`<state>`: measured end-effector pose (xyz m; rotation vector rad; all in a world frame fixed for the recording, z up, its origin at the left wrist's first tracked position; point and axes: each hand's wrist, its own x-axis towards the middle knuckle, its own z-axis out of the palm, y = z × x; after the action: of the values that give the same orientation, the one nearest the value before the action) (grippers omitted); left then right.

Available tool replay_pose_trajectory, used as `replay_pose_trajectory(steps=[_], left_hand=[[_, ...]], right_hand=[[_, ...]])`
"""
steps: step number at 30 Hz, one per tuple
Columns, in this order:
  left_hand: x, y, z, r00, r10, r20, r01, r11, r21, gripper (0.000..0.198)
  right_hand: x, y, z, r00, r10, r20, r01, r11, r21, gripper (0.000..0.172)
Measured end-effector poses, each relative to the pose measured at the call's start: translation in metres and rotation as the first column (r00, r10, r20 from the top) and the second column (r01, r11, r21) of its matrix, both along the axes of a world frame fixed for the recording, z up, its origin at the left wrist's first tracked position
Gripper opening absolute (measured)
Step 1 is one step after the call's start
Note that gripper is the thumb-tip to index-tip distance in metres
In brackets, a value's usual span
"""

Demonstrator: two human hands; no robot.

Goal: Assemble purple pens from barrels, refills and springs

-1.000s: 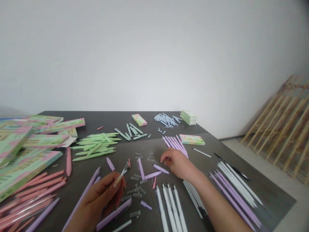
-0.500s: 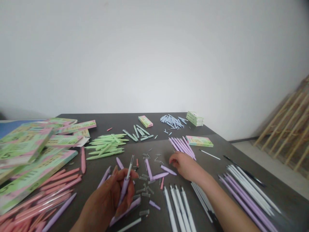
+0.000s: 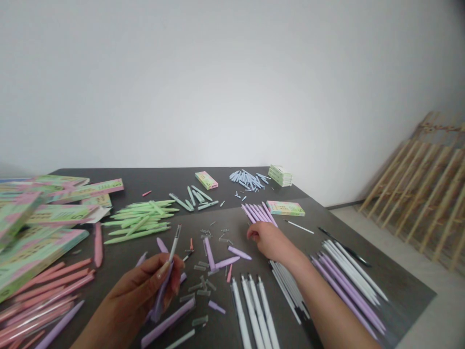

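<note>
My left hand (image 3: 140,286) pinches a purple pen barrel (image 3: 160,295), tilted upward, with a pale refill (image 3: 175,240) showing at its upper end. My right hand (image 3: 271,240) is at the near end of a row of purple pens (image 3: 257,212), fingers curled down; what they hold, if anything, is hidden. Between the hands lie loose purple pen parts (image 3: 209,254), short clear caps (image 3: 203,286) and small springs (image 3: 224,231). Beneath my right forearm lies a bundle of thin refills (image 3: 286,288), and white pens (image 3: 254,310) lie to its left.
Pink pens (image 3: 47,305) and heaped pen boxes (image 3: 43,242) cover the left. Green pens (image 3: 141,220), blue pen parts (image 3: 247,178) and stacked boxes (image 3: 280,175) lie farther back. White and purple rods (image 3: 348,281) are at right. A bamboo rack (image 3: 421,189) stands beyond the table.
The view has turned slightly right, so the table things sit farther left. My left hand still grips the purple barrel. My right hand has stayed by the purple pens, slightly closer to them.
</note>
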<state>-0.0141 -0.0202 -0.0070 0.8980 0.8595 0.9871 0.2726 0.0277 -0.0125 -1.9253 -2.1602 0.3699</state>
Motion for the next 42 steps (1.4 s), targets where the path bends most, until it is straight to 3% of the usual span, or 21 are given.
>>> replay_pose_trajectory(steps=[3, 7, 12, 17, 23, 25, 27, 29, 31, 34, 42], left_hand=[[0.002, 0.001, 0.001, 0.999, 0.012, -0.043, -0.010, 0.999, 0.041, 0.021], [0.004, 0.002, 0.003, 0.995, 0.039, -0.087, -0.040, 0.999, -0.017, 0.024], [0.004, -0.001, 0.005, 0.991, 0.066, -0.117, -0.071, 0.997, -0.040, 0.023], [0.009, -0.008, 0.005, 0.995, 0.058, -0.078, -0.057, 0.998, 0.016, 0.018], [0.015, -0.008, -0.004, 1.000, 0.006, -0.023, -0.002, 0.986, 0.168, 0.015], [0.016, -0.006, -0.008, 0.998, -0.049, -0.043, 0.056, 0.980, 0.189, 0.015], [0.016, -0.006, -0.013, 0.994, -0.094, -0.058, 0.103, 0.979, 0.178, 0.017], [0.016, -0.005, -0.016, 0.989, -0.140, -0.048, 0.146, 0.976, 0.162, 0.021], [0.017, -0.006, -0.017, 0.981, -0.193, -0.033, 0.195, 0.967, 0.164, 0.023], [0.018, -0.008, -0.017, 0.964, -0.261, -0.046, 0.265, 0.949, 0.171, 0.021], [0.022, -0.010, -0.021, 0.947, -0.316, -0.058, 0.322, 0.935, 0.152, 0.019]], right_hand=[[-0.003, -0.001, 0.001, 1.000, 0.009, -0.009, -0.009, 1.000, -0.018, 0.027], [-0.009, -0.004, 0.000, 1.000, 0.019, -0.023, -0.021, 0.998, -0.053, 0.014], [-0.019, -0.006, -0.008, 0.999, 0.029, -0.023, -0.031, 0.996, -0.085, 0.012], [-0.025, -0.007, -0.014, 0.998, 0.035, -0.059, -0.039, 0.997, -0.062, 0.004], [-0.026, -0.016, 0.010, 0.968, 0.055, -0.245, -0.051, 0.998, 0.022, 0.010], [-0.027, -0.024, 0.025, 0.882, 0.126, -0.453, -0.111, 0.992, 0.059, 0.015], [-0.029, -0.033, 0.037, 0.656, 0.229, -0.719, -0.169, 0.973, 0.156, 0.017], [-0.032, -0.041, 0.044, 0.404, 0.312, -0.860, -0.179, 0.949, 0.260, 0.016], [-0.037, -0.046, 0.046, 0.289, 0.324, -0.901, -0.172, 0.943, 0.284, 0.013], [-0.043, -0.048, 0.041, 0.224, 0.256, -0.940, -0.183, 0.959, 0.218, 0.012], [-0.046, -0.048, 0.038, 0.202, 0.219, -0.955, -0.240, 0.956, 0.169, 0.011]])
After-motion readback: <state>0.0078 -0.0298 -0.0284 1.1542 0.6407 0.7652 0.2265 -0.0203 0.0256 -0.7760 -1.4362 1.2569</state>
